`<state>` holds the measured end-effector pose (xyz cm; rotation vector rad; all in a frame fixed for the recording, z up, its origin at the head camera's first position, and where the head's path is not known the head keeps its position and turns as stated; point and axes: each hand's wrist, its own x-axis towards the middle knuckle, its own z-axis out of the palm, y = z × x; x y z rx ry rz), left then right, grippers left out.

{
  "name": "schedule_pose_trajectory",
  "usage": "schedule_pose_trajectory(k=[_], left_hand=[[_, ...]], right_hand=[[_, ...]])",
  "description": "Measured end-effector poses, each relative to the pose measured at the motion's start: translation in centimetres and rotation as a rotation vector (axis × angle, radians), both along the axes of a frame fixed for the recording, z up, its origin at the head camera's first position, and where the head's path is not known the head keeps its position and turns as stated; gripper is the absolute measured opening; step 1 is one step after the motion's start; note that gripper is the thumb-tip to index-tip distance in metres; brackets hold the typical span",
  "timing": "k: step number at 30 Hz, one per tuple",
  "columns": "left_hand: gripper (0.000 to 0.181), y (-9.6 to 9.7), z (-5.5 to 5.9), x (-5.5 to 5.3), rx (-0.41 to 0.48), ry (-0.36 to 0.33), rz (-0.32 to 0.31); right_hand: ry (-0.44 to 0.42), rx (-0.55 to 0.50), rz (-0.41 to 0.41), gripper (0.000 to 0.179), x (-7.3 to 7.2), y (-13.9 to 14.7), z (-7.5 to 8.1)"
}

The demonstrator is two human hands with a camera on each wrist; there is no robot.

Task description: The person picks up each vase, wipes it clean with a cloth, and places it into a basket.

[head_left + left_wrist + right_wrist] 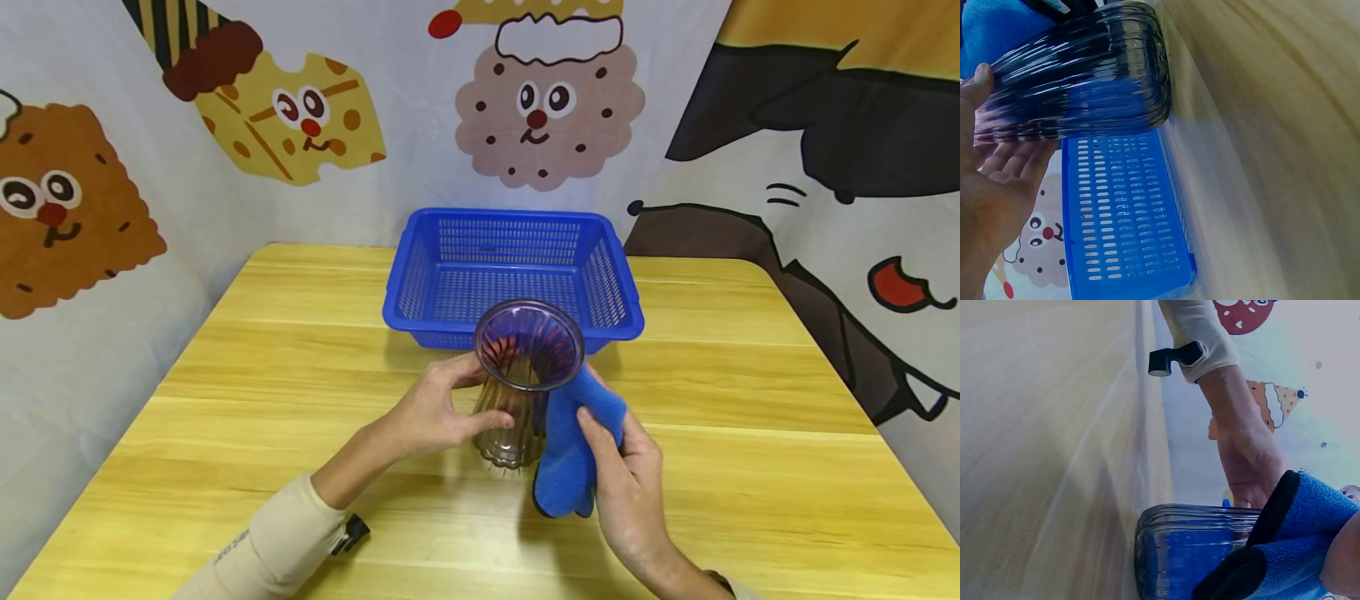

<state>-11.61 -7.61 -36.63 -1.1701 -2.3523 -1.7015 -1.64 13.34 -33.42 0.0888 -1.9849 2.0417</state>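
Observation:
A ribbed glass vase (517, 417) with a flared purple-tinted rim stands upright in the middle of the head view, its base close over the table. My left hand (442, 408) grips it from the left, thumb across the front and fingers behind. In the left wrist view the vase (1097, 75) shows its clear, fluted base end. On the other side my right hand (630, 475) holds a folded blue cloth (566, 450) with dark edging, thumb on top. The cloth lies against the vase's right side; some right fingers are hidden behind it.
Just behind the vase sits a blue plastic basket (510, 327) with slotted walls and nothing inside. The wood-grain table (300, 333) extends on both sides. A cloth backdrop (420, 150) with cartoon figures hangs around the table's back and sides.

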Motion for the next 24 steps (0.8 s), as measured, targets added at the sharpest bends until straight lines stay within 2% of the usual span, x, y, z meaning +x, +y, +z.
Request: schedule_pose_trajectory(k=[6, 14, 21, 24], left_hand=[[0.066, 0.1, -0.1, -0.2, 0.04, 0.022, -0.013], [0.065, 0.1, -0.2, -0.2, 0.029, 0.023, -0.001], [0.067, 0.1, -0.2, -0.2, 0.016, 0.004, 0.015], [0.069, 0.3, -0.1, -0.3, 0.007, 0.014, 0.023]], right_hand=[[0.087, 0.07, 0.033, 0.044, -0.1, 0.2, -0.6], [0.135, 0.094, 0.056, 0.043, -0.5, 0.8, -0.8], [0.266, 0.097, 0.105, 0.038, -1.4, 1.5, -1.4], [0.318, 0.164, 0.109, 0.037, -1.9, 2.0, -1.8]])
